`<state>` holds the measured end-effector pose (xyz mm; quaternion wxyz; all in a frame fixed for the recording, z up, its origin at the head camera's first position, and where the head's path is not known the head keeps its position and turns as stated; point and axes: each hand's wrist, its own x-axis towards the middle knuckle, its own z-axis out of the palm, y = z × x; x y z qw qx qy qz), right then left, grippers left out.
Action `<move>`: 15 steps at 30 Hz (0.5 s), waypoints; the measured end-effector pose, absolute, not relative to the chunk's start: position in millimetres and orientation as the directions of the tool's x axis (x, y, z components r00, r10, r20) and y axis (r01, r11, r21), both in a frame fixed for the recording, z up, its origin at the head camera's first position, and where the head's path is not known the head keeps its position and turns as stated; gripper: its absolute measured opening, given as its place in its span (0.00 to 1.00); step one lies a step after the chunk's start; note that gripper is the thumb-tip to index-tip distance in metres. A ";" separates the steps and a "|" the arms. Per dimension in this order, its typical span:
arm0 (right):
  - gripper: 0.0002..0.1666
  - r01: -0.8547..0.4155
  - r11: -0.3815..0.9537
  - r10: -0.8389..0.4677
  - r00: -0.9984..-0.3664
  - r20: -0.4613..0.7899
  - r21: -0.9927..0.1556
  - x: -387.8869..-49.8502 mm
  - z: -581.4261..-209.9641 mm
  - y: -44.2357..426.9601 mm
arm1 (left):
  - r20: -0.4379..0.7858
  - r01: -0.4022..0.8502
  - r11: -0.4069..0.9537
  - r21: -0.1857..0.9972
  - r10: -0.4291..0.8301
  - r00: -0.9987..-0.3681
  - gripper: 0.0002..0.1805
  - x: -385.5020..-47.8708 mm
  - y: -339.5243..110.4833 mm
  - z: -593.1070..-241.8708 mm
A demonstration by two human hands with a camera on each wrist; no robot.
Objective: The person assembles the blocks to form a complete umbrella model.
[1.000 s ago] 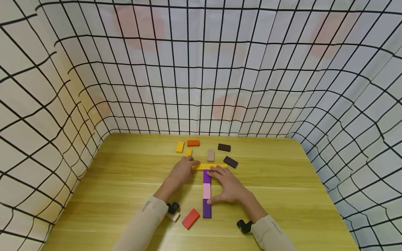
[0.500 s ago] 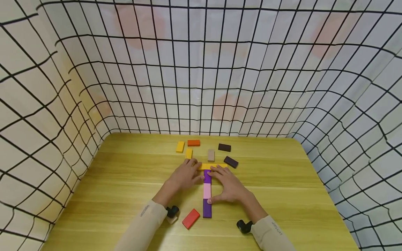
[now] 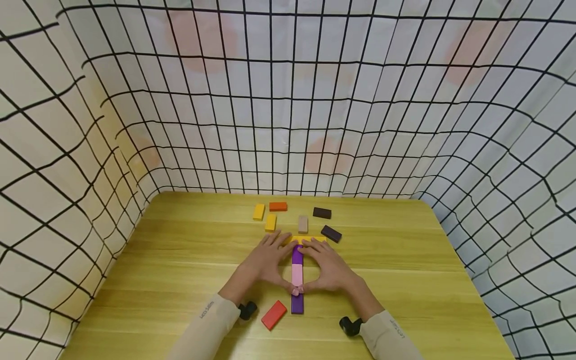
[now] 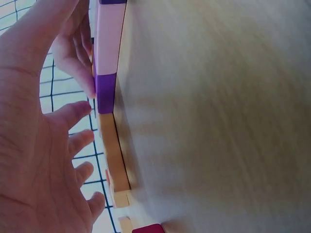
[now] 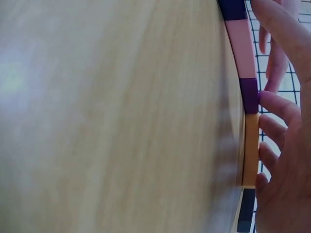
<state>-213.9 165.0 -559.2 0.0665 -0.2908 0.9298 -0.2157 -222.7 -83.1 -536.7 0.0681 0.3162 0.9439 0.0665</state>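
Note:
Flat blocks form a T on the table: a far purple block, a pink block and a near purple block in a column, topped by a row of yellow blocks. My left hand lies over the column's left side, fingers spread at the yellow row, partly hiding it. From the right, my right hand mirrors it, its fingertips on the yellow row and far purple block. Both thumb tips meet over the seam between the pink and near purple blocks. In the right wrist view, the pink block stands end to end with the purple ones.
Beyond the T lie two yellow blocks, an orange block, a tan block and two dark blocks. A red block lies near the left sleeve. Black wire mesh encloses the wooden table's back and sides.
My left hand has shifted right from the left end of the yellow row, and its thumb has come down beside the right thumb. The right hand and the T have stayed in place.

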 end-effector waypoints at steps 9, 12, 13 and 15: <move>0.65 -0.504 0.735 -0.567 -0.824 -0.004 -0.454 -214.6 -561.0 165.7 | -0.122 0.596 0.784 0.171 0.617 -0.777 0.78 -216.9 -77.8 -539.8; 0.65 -0.494 0.738 -0.560 -0.829 -0.009 -0.460 -214.9 -562.1 165.7 | -0.117 0.600 0.782 0.169 0.620 -0.775 0.78 -215.9 -76.3 -538.9; 0.65 -0.491 0.740 -0.557 -0.830 -0.010 -0.460 -215.1 -562.6 165.7 | -0.117 0.603 0.780 0.168 0.623 -0.773 0.78 -215.6 -75.9 -538.7; 0.65 -0.488 0.741 -0.554 -0.833 -0.008 -0.462 -215.2 -563.5 165.6 | -0.119 0.608 0.776 0.166 0.628 -0.769 0.78 -215.2 -74.9 -539.1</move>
